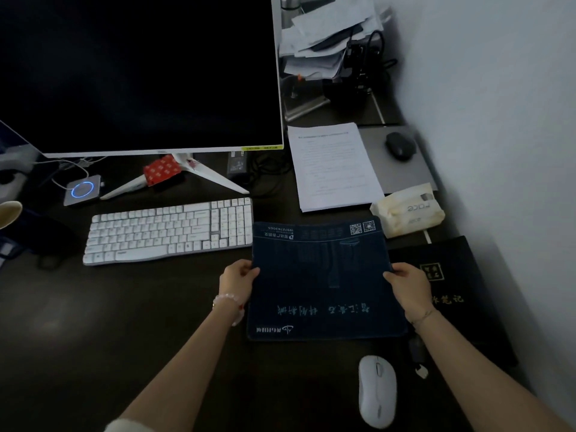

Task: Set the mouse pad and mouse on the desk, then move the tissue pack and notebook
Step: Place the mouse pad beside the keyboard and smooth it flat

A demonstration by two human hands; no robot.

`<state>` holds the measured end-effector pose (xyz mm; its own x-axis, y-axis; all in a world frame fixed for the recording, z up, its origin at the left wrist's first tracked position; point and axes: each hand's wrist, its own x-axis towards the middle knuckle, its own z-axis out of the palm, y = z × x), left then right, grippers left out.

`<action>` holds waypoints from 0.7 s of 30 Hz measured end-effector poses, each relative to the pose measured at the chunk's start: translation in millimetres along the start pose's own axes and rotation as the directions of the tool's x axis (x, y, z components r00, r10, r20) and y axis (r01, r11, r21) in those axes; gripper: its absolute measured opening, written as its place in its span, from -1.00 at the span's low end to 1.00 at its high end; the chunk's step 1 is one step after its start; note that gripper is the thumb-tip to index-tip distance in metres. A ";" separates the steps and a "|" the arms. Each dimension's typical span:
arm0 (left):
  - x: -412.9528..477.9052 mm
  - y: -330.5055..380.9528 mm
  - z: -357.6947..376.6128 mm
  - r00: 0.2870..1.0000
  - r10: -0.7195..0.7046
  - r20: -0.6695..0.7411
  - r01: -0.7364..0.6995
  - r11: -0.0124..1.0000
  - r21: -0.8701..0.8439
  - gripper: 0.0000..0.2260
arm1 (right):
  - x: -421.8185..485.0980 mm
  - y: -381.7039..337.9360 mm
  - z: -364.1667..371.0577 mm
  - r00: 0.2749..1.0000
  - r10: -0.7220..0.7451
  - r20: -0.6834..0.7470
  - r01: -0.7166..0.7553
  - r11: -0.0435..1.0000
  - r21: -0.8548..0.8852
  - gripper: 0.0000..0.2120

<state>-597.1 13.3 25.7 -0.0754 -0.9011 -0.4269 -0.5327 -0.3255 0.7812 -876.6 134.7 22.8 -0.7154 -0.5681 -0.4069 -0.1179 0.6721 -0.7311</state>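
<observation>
A dark blue mouse pad [321, 275] with pale printed text lies on the dark desk [140, 322], right of the keyboard. My left hand [238, 280] grips its left edge and my right hand [405, 286] grips its right edge. A white mouse [377, 391] rests on the desk just in front of the pad's near right corner. The cream tissue pack [408, 210] sits behind the pad at the right. A black notebook [452, 294] with gold lettering lies to the right of the pad, partly under my right wrist.
A white keyboard [168, 230] lies left of the pad below a large dark monitor [140, 73]. A sheet stack [333, 166], a grey laptop [399, 169] with a black mouse [400, 146] on it, and piled papers [324, 35] fill the back right. The wall [505, 151] runs close along the right.
</observation>
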 end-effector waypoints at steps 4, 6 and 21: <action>17.4 0.9 4.2 0.999 -0.053 0.002 0.053 0.999 0.009 -0.86 | 9.5 -5.7 1.6 1.000 0.012 -0.021 -0.013 1.000 -0.028 -0.89; 24.3 1.1 4.0 0.998 -0.069 -0.003 0.069 0.997 0.035 -0.84 | 13.3 -8.1 3.7 0.999 0.033 -0.027 -0.034 0.999 -0.039 -0.87; 46.4 0.7 9.1 0.990 -0.112 -0.080 0.116 0.992 0.048 -0.90 | 25.6 -18.0 18.4 0.985 0.094 -0.145 -0.105 0.992 -0.068 -0.79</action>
<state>-608.6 -26.0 2.3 0.0522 -0.8787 -0.4745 -0.5780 -0.4140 0.7032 -880.2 99.4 15.5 -0.8158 -0.4270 -0.3900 -0.0887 0.7587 -0.6453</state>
